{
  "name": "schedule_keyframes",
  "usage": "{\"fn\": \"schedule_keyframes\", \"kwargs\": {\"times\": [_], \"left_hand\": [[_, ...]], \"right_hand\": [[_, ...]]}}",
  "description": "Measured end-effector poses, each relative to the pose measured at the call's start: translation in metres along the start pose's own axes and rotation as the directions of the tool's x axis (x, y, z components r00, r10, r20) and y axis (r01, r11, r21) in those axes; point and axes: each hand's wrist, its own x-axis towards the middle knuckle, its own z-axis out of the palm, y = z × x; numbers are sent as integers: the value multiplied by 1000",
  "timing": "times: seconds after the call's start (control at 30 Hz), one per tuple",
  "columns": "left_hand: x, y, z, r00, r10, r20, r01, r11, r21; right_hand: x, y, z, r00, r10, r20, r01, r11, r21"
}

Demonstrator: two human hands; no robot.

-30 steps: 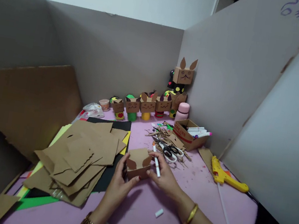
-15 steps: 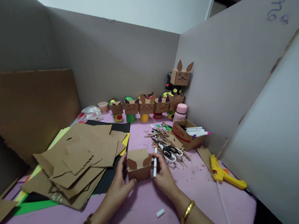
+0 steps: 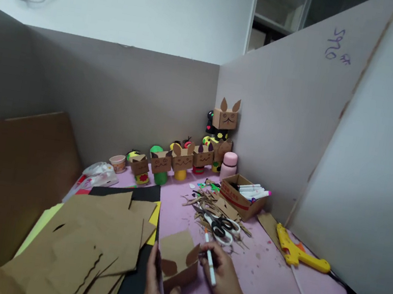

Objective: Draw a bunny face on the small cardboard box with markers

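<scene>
A small open cardboard box [image 3: 178, 243] with two rounded brown ear shapes sits low in the middle of the view. My left hand [image 3: 159, 290] grips its left side, with fingers behind and the thumb at the front. Just right of the box, my right hand [image 3: 223, 275] holds a slim white marker pen [image 3: 211, 263], its orange end pointing away from me. The right fingertips are close to the right ear shape; whether they touch it I cannot tell. Beyond that hand lie black-and-white scissors [image 3: 223, 227] on cardboard scraps [image 3: 210, 201].
Cut cardboard sheets [image 3: 84, 243] are piled at the left. Cardboard animal heads on coloured cups [image 3: 160, 177] line the back, beside a pink bottle [image 3: 229, 167]. A carton of markers [image 3: 240, 198] and a yellow glue gun [image 3: 299, 252] are at the right. Grey partitions [image 3: 135, 87] enclose the table.
My view has tilted up, so everything sits lower in the picture. The marker now leans more in my right hand. My left hand keeps its hold on the box.
</scene>
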Motion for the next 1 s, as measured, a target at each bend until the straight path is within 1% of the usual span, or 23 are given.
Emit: {"fn": "schedule_keyframes", "kwargs": {"times": [0.07, 0.13, 0.27, 0.33, 0.4, 0.53, 0.67, 0.83, 0.9, 1.0], "left_hand": [[1, -9, 2, 997, 36, -62, -33, 999, 42], [2, -17, 3, 996, 47, -79, -43, 997, 62], [1, -24, -1, 996, 77, -34, -78, 997, -6], [0, -22, -6, 998, 60, -26, -61, 996, -62], [-1, -17, -10, 999, 23, -22, -25, 994, -105], [1, -5, -11, 1000, -17, -2, 17, 992, -123], [1, 8, -9, 999, -14, -32, 9, 988, -155], [-6, 28, -11, 999, -32, -31, 25, 981, -194], [-7, 34, -14, 997, -24, -68, 11, 981, -194], [-5, 40, -22, 986, 8, -165, -33, 988, -148]], "right_hand": [[0, 1, 0, 1000, 11, -5, -11, 1000, 6], [0, 1, 0, 1000, 21, -13, -21, 1000, 16], [1, -2, 1, 999, 38, -34, -36, 998, 47], [1, -5, 3, 998, 41, -38, -39, 997, 64], [1, -7, 3, 998, 42, -36, -39, 996, 78], [1, -7, 3, 998, 46, -36, -42, 994, 102], [1, -5, 1, 998, 47, -43, -41, 989, 140], [0, -6, -3, 1000, 16, -12, -14, 989, 146], [-1, -5, -5, 1000, 27, -10, -25, 990, 141], [-1, -2, -6, 998, 59, -5, -58, 989, 138]]}}
